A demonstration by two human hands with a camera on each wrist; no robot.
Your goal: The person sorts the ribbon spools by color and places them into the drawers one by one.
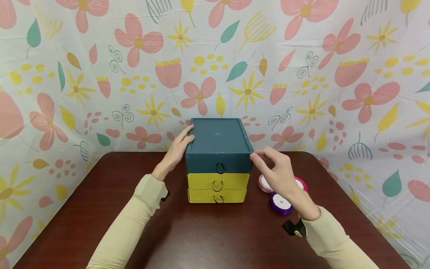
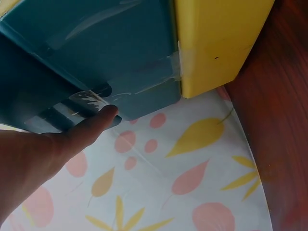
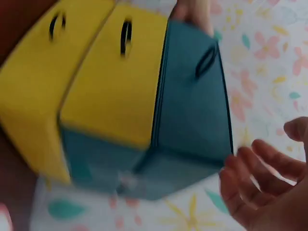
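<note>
A small drawer box (image 1: 218,136) stands on the table, with a dark teal top drawer (image 1: 201,163) above two yellow drawers (image 1: 198,181); each front has a dark loop pull. My left hand (image 1: 176,149) rests against the box's left side near the top, fingers extended. In the left wrist view, one digit of the left hand (image 2: 62,149) touches the teal side beside clear tape. At the front right top corner is my right hand (image 1: 277,170), fingers loosely bent. The right wrist view shows fingertips of the right hand (image 3: 269,187) at that corner, thumb apart, holding nothing.
Right of the box lie ribbon rolls: a pink one (image 1: 264,185), a purple one (image 1: 279,209) and a magenta one (image 1: 305,184), partly hidden by the right hand. A flowered cloth (image 1: 215,56) hangs behind the dark wooden table (image 1: 208,239).
</note>
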